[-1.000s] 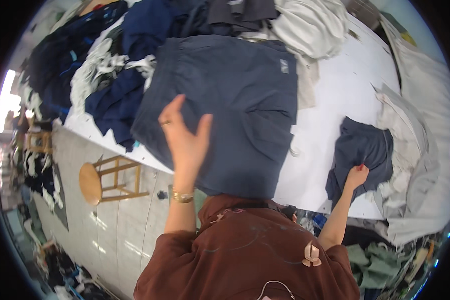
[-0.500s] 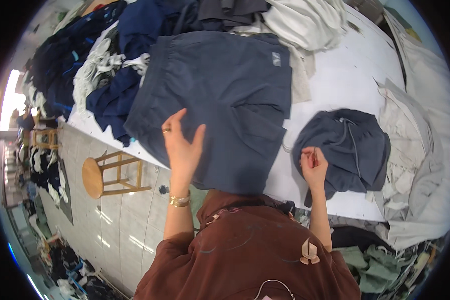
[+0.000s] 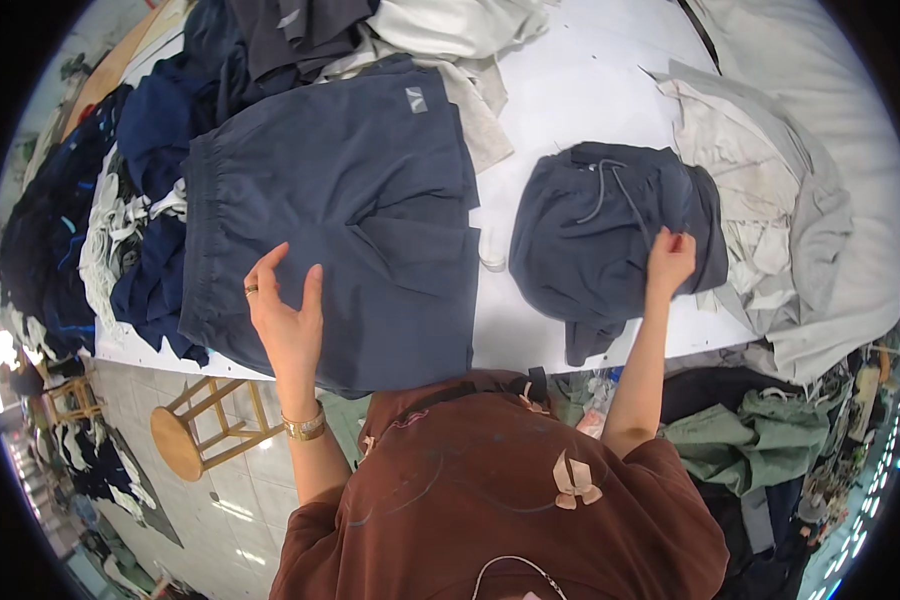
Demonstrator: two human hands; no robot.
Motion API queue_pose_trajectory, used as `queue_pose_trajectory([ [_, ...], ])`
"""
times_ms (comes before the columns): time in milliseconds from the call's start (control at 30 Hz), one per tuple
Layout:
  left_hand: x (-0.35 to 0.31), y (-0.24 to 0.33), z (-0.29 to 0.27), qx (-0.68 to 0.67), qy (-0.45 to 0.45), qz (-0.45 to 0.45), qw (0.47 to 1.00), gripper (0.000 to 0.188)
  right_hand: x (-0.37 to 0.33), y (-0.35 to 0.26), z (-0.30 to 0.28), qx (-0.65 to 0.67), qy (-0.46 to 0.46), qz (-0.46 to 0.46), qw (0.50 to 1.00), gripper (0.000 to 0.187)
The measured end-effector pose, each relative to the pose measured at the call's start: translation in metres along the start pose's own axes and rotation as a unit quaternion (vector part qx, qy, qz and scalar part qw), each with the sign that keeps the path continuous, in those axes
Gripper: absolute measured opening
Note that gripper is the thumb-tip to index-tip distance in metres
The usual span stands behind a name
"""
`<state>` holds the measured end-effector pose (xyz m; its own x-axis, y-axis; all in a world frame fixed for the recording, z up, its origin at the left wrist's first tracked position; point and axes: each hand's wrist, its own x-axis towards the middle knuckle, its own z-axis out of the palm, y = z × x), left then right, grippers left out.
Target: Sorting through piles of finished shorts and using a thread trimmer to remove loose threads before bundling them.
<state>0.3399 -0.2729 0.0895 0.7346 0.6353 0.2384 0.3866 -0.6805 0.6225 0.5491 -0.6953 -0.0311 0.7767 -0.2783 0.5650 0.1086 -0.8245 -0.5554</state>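
A pair of dark slate-blue shorts lies spread on the white table, its elastic waistband to the left and a small pale patch near its far edge. My left hand is over the near part of these shorts, fingers apart and holding nothing. On the right lies a second dark slate-blue garment, bunched up, with a grey drawstring on top. Against its right side is my right hand, fingers curled together; what they pinch, if anything, is hidden.
Navy garments and pale fabric scraps are heaped at the left. Whitish cloth covers the table's right side. A round wooden stool stands on the tiled floor, and green cloth lies below the table's right edge.
My right hand has moved from the bunched garment's left edge to its right side. The left hand still hovers open over the spread shorts. The whole view has turned toward the right.
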Motion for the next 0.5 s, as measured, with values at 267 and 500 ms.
queue_pose_trajectory([
  [267,0.004,0.002,0.01,-0.009,-0.035,0.013,0.999,0.031,-0.088,-0.128,-0.033,0.16,-0.324,-0.146,0.921,0.022],
  [500,0.006,0.018,0.026,-0.052,-0.092,0.064,0.992,0.028,-0.043,-0.09,-0.013,0.101,-0.219,-0.027,0.97,0.031],
])
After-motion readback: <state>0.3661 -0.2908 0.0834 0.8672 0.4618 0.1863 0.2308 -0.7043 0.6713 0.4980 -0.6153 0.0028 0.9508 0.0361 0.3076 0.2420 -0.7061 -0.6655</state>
